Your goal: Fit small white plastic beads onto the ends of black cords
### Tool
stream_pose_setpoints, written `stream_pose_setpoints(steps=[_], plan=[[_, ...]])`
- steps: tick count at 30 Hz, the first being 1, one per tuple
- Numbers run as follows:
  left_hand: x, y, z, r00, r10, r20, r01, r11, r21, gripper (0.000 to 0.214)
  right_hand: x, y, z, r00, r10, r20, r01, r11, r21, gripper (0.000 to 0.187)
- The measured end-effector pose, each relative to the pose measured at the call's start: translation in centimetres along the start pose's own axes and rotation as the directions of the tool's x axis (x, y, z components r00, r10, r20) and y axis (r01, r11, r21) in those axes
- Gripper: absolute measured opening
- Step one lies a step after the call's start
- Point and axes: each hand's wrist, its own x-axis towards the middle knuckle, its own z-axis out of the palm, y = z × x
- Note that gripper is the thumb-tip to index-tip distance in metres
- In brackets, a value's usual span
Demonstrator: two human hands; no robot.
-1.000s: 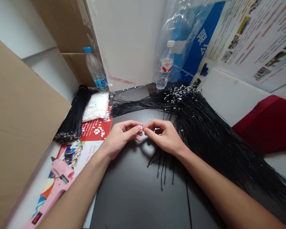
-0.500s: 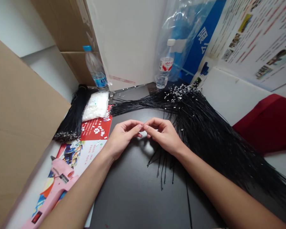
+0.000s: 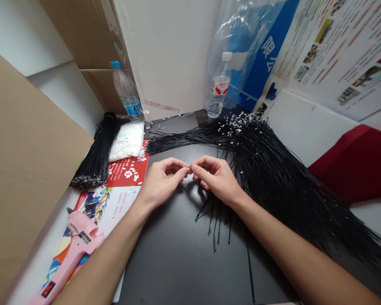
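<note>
My left hand (image 3: 165, 180) and my right hand (image 3: 214, 178) meet fingertip to fingertip above the dark table (image 3: 178, 254). Both are closed in a pinch. A tiny white piece (image 3: 189, 167) shows between the tips, at the left thumb and forefinger. What the right fingertips grip is too small to make out. Beside and behind the right hand lies a large spread of thin black wires (image 3: 279, 190), many tipped with small white connectors (image 3: 241, 123). One single black wire (image 3: 250, 271) comes out below the right forearm toward the near edge.
At the left are a bag of white pieces (image 3: 127, 142), loose white bits on a red and white printed sheet (image 3: 120, 203), a wire bundle (image 3: 98, 152) and a pink glue gun (image 3: 78, 243). Two bottles (image 3: 128, 93) (image 3: 220, 87) stand behind. Cardboard (image 3: 28, 161) borders the left.
The fingertips have shifted slightly, and the white piece between them now shows more clearly. Some right-hand fingers have moved a little below the pinch. The surroundings look the same.
</note>
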Motion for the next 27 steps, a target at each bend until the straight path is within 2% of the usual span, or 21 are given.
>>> stream_pose_setpoints(steps=[5,9,17,24,27], plan=[[-0.15,0.69,0.16,0.998,0.028,-0.051,-0.030,0.998,-0.058,0.019,0.00,0.16,0.02,1.000,0.006,0.022,-0.007,0.999,0.036,0.032],[-0.13,0.71,0.10,0.998,0.033,-0.052,-0.033,0.999,0.007,0.018,-0.03,0.27,-0.04,1.000,-0.015,0.007,0.015,0.998,0.063,0.032],[-0.33,0.37,-0.29,0.998,0.065,-0.011,-0.059,0.955,0.289,0.017,-0.11,0.38,-0.11,0.998,-0.055,-0.021,0.052,0.994,-0.092,0.024],[-0.59,0.74,-0.23,0.993,0.120,0.021,-0.120,0.932,0.342,0.008,-0.27,0.13,0.01,0.997,-0.074,-0.003,0.072,0.972,-0.222,0.019],[-0.49,0.69,-0.26,0.995,0.099,0.021,-0.101,0.954,0.281,0.008,-0.27,0.02,-0.14,0.997,-0.082,0.007,0.081,0.965,-0.250,0.018]])
